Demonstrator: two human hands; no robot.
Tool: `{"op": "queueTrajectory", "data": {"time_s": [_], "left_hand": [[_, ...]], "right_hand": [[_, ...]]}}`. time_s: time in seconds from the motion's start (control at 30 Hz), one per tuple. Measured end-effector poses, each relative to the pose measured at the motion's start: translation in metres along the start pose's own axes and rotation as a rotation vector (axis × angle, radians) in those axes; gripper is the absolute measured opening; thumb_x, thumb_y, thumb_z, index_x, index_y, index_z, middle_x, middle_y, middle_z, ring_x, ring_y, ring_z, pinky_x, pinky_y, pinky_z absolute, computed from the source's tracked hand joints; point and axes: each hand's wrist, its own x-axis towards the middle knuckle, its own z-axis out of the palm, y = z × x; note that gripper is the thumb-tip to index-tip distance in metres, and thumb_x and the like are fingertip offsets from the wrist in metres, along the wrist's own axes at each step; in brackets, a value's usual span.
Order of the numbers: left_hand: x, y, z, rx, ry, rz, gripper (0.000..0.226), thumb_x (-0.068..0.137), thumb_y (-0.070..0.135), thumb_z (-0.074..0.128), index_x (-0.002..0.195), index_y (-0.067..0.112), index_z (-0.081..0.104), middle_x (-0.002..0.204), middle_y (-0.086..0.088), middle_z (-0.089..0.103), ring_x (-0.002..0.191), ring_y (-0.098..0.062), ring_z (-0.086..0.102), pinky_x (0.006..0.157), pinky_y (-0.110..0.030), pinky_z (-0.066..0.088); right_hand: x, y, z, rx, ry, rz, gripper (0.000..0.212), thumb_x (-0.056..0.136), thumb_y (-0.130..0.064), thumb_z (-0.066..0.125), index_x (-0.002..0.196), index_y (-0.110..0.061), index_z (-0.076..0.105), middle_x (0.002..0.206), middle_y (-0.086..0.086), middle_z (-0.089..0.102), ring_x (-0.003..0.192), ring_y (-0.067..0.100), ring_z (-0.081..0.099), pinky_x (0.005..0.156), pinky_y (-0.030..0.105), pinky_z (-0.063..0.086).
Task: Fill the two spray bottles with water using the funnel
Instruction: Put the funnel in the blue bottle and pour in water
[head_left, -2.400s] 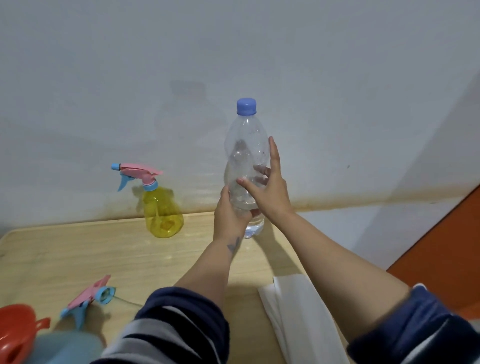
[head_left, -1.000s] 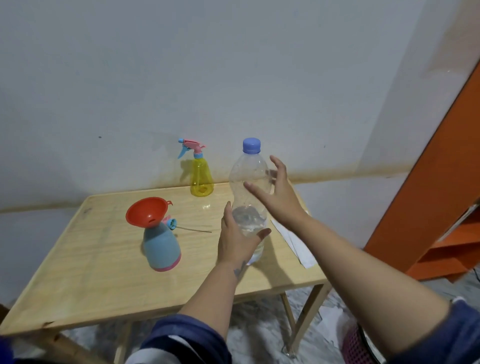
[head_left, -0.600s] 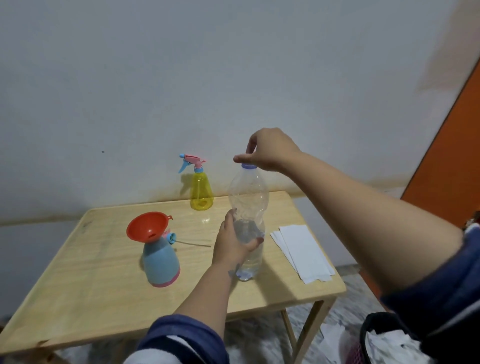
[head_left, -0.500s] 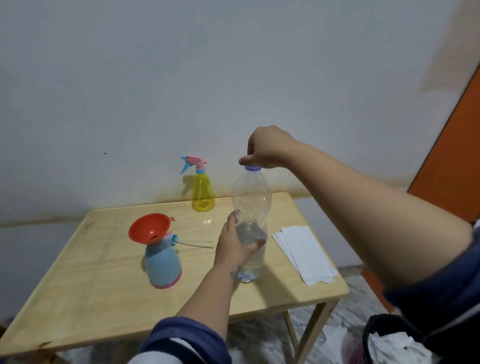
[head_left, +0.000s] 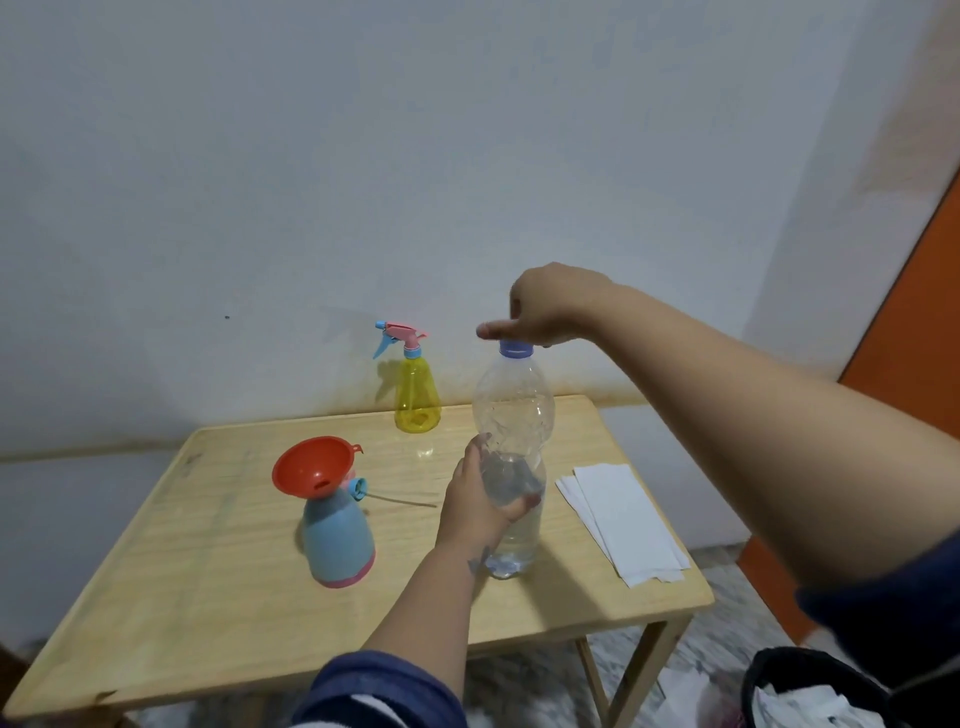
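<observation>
While the cap is on: step is uncapping the water bottle (head_left: 511, 457), which stands on the table (head_left: 218, 582).
Left hand (head_left: 480, 506): fingers wrapped round the bottle's middle.
Right hand (head_left: 545, 309): curled over the cap (head_left: 516, 348), seemingly twisting.
Funnel (head_left: 314, 466): left of the bottle, seated in the blue sprayer (head_left: 337, 540).
Yellow sprayer (head_left: 415, 397): behind the bottle, head on.
Next: free the cap, then pour steadily into the funnel.

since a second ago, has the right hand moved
Yes. The right hand went from beside the water bottle up to its blue cap, which it now grips.
</observation>
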Motion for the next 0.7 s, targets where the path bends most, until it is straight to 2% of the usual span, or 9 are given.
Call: {"op": "queueTrajectory", "data": {"time_s": [0.07, 0.13, 0.23, 0.33, 0.4, 0.47, 0.53, 0.6, 0.7], "left_hand": [[0.0, 0.0, 0.0, -0.004, -0.002, 0.003, 0.101, 0.065, 0.036, 0.087, 0.146, 0.032, 0.027, 0.144, 0.003, 0.044, 0.133, -0.02, 0.042, 0.103, -0.033, 0.04], [0.0, 0.001, 0.0, -0.004, -0.005, 0.003, 0.1, 0.066, 0.036, 0.087, 0.146, 0.031, 0.027, 0.144, 0.003, 0.044, 0.133, -0.02, 0.042, 0.102, -0.031, 0.039], [0.001, 0.001, 0.0, -0.011, -0.014, -0.004, 0.101, 0.066, 0.036, 0.087, 0.147, 0.03, 0.027, 0.144, 0.003, 0.044, 0.133, -0.019, 0.042, 0.099, -0.026, 0.037], [0.0, -0.001, 0.0, 0.0, -0.01, -0.003, 0.101, 0.066, 0.037, 0.087, 0.146, 0.032, 0.026, 0.144, 0.004, 0.044, 0.133, -0.018, 0.042, 0.097, -0.025, 0.037], [0.0, -0.001, 0.001, 0.009, -0.005, -0.005, 0.1, 0.066, 0.037, 0.087, 0.146, 0.033, 0.026, 0.144, 0.004, 0.044, 0.133, -0.018, 0.042, 0.098, -0.027, 0.038], [0.001, -0.002, 0.001, 0.015, 0.0, -0.007, 0.101, 0.066, 0.038, 0.087, 0.146, 0.033, 0.026, 0.143, 0.004, 0.045, 0.132, -0.017, 0.043, 0.1, -0.029, 0.039], [0.002, -0.002, 0.001, 0.014, 0.0, -0.01, 0.102, 0.064, 0.04, 0.087, 0.146, 0.033, 0.026, 0.143, 0.004, 0.046, 0.132, -0.018, 0.044, 0.102, -0.031, 0.041], [0.001, -0.001, 0.001, 0.012, -0.007, -0.01, 0.103, 0.064, 0.041, 0.087, 0.146, 0.033, 0.026, 0.143, 0.003, 0.046, 0.132, -0.018, 0.043, 0.102, -0.032, 0.041], [0.0, -0.002, 0.001, 0.017, -0.007, -0.006, 0.102, 0.064, 0.041, 0.087, 0.146, 0.033, 0.026, 0.144, 0.004, 0.045, 0.132, -0.019, 0.043, 0.103, -0.034, 0.042]], "right_hand": [[0.004, -0.004, 0.005, -0.019, 0.046, 0.056, 0.055, 0.089, -0.055, 0.051, 0.057, -0.012, 0.054, 0.053, -0.001, 0.056, 0.058, 0.016, 0.054, 0.056, 0.026, 0.036], [0.004, -0.009, 0.004, -0.066, 0.006, 0.047, 0.052, 0.092, -0.044, 0.051, 0.053, -0.01, 0.048, 0.052, 0.001, 0.049, 0.053, 0.018, 0.048, 0.051, 0.026, 0.032], [0.0, -0.009, -0.005, -0.149, -0.118, -0.034, 0.04, 0.095, -0.035, 0.048, 0.078, -0.002, 0.062, 0.078, 0.01, 0.061, 0.078, 0.029, 0.058, 0.055, 0.027, 0.034], [-0.006, -0.007, -0.013, -0.073, -0.161, -0.108, 0.025, 0.093, -0.025, 0.054, 0.113, -0.016, 0.066, 0.115, 0.009, 0.064, 0.101, 0.025, 0.061, 0.07, 0.026, 0.04], [-0.008, -0.006, -0.015, -0.017, -0.185, -0.134, 0.027, 0.092, -0.023, 0.058, 0.118, -0.022, 0.065, 0.107, 0.004, 0.063, 0.092, 0.02, 0.06, 0.061, 0.022, 0.039], [-0.009, -0.005, -0.015, -0.025, -0.203, -0.09, 0.034, 0.093, -0.038, 0.056, 0.118, -0.016, 0.061, 0.091, 0.0, 0.06, 0.085, 0.02, 0.064, 0.05, 0.021, 0.034], [-0.007, -0.006, -0.011, -0.059, -0.224, 0.014, 0.054, 0.092, -0.057, 0.045, 0.092, -0.005, 0.058, 0.083, 0.004, 0.061, 0.074, 0.021, 0.065, 0.047, 0.025, 0.035], [-0.002, -0.007, -0.004, -0.092, -0.186, 0.056, 0.061, 0.094, -0.058, 0.041, 0.069, -0.003, 0.051, 0.07, 0.006, 0.059, 0.058, 0.019, 0.058, 0.05, 0.026, 0.04], [0.0, -0.007, -0.004, -0.078, -0.197, 0.023, 0.051, 0.096, -0.047, 0.046, 0.081, 0.0, 0.058, 0.079, 0.009, 0.06, 0.057, 0.02, 0.055, 0.057, 0.025, 0.046]]}}
